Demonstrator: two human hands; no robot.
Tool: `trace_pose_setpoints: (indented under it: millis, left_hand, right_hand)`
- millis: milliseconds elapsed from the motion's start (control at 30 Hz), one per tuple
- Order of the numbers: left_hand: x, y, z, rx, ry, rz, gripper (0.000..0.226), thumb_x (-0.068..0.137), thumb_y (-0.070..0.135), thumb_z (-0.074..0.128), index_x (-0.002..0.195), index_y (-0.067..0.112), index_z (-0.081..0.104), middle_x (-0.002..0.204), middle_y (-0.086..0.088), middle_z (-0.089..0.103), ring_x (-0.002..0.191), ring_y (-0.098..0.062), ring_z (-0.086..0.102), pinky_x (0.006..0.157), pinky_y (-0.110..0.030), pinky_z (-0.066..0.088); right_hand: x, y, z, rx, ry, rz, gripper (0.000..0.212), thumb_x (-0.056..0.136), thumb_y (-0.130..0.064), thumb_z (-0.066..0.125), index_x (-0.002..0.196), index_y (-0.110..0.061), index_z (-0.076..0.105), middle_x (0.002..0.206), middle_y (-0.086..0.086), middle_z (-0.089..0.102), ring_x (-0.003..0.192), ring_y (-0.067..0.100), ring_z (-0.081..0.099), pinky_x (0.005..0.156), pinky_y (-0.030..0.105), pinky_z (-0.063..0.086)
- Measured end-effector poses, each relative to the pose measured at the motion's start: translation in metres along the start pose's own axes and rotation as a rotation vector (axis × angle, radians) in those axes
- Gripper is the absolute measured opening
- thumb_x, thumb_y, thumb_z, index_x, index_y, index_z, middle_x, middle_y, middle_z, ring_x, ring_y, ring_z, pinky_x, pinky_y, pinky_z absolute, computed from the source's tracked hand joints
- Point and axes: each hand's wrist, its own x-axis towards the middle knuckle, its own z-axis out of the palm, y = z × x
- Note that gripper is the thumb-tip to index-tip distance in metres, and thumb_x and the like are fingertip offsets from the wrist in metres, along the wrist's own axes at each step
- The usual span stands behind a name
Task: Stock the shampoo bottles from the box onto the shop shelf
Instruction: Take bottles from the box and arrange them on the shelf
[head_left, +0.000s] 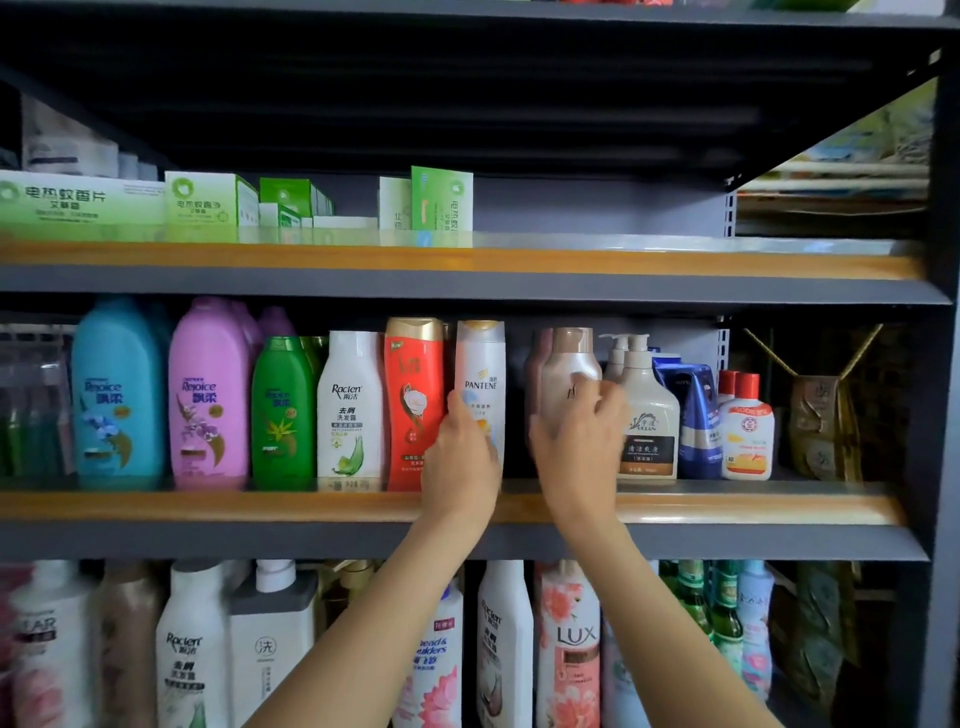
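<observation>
On the middle shelf (311, 506) stands a row of shampoo bottles. My left hand (460, 457) grips the lower part of a white Pantene bottle (480, 374), which stands upright beside a red bottle (413, 395). My right hand (576, 447) holds a beige bottle (569, 369) with a rose-gold cap, upright just left of a cream pump bottle (647, 415). A dark gap separates the two held bottles. The box is out of view.
Blue (117, 389), pink (208, 395), green (283, 410) and white (350, 405) bottles fill the shelf's left side. Blue tubes (698, 415) and a small red-capped bottle (745, 426) stand at the right. Green boxes (208, 200) sit on the shelf above; more bottles line the shelf below.
</observation>
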Motion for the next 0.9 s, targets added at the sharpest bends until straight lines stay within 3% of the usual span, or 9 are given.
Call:
trace_pose_setpoints:
  millis: [33,167,300,433,600,700,800,900]
  left_hand:
    - [0.002,0.000,0.000,0.023,-0.022,-0.019,0.048,0.096,0.012,0.043,0.140,0.008,0.023,0.123,-0.014,0.057,0.108,-0.035,0.060,0.084,-0.042,0.046]
    - [0.005,0.000,0.004,0.085,-0.061,-0.053,0.050,0.096,0.015,0.047,0.139,0.009,0.021,0.117,-0.014,0.060,0.103,-0.034,0.063,0.080,-0.042,0.049]
    - [0.006,0.001,0.004,0.080,-0.073,-0.043,0.046,0.097,0.018,0.046,0.136,0.009,0.024,0.117,-0.014,0.061,0.103,-0.034,0.063,0.082,-0.042,0.050]
    - [0.006,0.001,-0.002,0.098,-0.131,-0.042,0.046,0.099,0.017,0.037,0.141,0.009,0.018,0.120,-0.016,0.059,0.106,-0.034,0.061,0.086,-0.042,0.047]
    - [0.016,-0.001,-0.010,0.121,-0.380,-0.060,0.080,0.094,0.007,0.046,0.147,0.008,-0.014,0.127,-0.017,0.054,0.110,-0.031,0.058,0.090,-0.035,0.045]
    - [0.025,0.000,-0.013,0.080,-0.477,-0.109,0.084,0.093,0.005,0.046,0.146,0.008,-0.019,0.130,-0.018,0.051,0.110,-0.030,0.057,0.089,-0.033,0.046]
    - [0.031,0.003,-0.018,0.029,-0.549,-0.157,0.084,0.094,0.008,0.046,0.146,0.008,-0.020,0.142,-0.017,0.040,0.123,-0.030,0.048,0.100,-0.034,0.040]
    - [0.033,0.007,-0.022,-0.015,-0.589,-0.200,0.082,0.094,0.006,0.044,0.146,0.008,-0.019,0.149,-0.016,0.028,0.133,-0.031,0.036,0.107,-0.035,0.032]
  right_hand:
    - [0.003,0.005,-0.001,-0.036,0.032,0.065,0.055,0.080,-0.012,0.065,0.129,0.000,0.044,0.124,0.021,0.045,0.110,0.037,0.045,0.091,0.039,0.039]
    - [0.004,0.018,-0.002,-0.142,-0.172,0.166,0.083,0.084,-0.025,0.065,0.145,0.000,0.016,0.140,0.023,0.030,0.123,0.039,0.036,0.101,0.040,0.036]
    - [-0.007,0.003,0.003,0.035,-0.044,-0.051,0.068,0.081,-0.009,0.066,0.139,0.003,0.032,0.133,0.022,0.039,0.120,0.035,0.042,0.101,0.038,0.040]
    - [-0.013,-0.015,0.020,0.051,-0.269,-0.180,0.045,0.094,-0.014,0.050,0.135,-0.003,0.037,0.130,0.013,0.046,0.119,0.028,0.045,0.098,0.029,0.034]
    - [-0.007,-0.018,0.021,0.032,-0.524,-0.077,0.046,0.093,-0.009,0.048,0.135,-0.003,0.030,0.120,0.018,0.058,0.109,0.036,0.055,0.082,0.038,0.043]
    - [0.005,-0.023,0.018,0.066,-0.687,0.013,0.054,0.091,-0.006,0.049,0.137,-0.004,0.021,0.118,0.018,0.059,0.105,0.034,0.057,0.080,0.039,0.044]
    - [0.018,-0.025,0.018,0.129,-0.820,0.124,0.048,0.091,-0.004,0.048,0.132,-0.006,0.024,0.120,0.016,0.057,0.091,0.023,0.051,0.074,0.031,0.040]
    - [0.023,-0.023,0.020,0.163,-0.868,0.163,0.045,0.089,-0.002,0.049,0.128,-0.007,0.027,0.117,0.012,0.055,0.092,0.019,0.048,0.075,0.027,0.038]
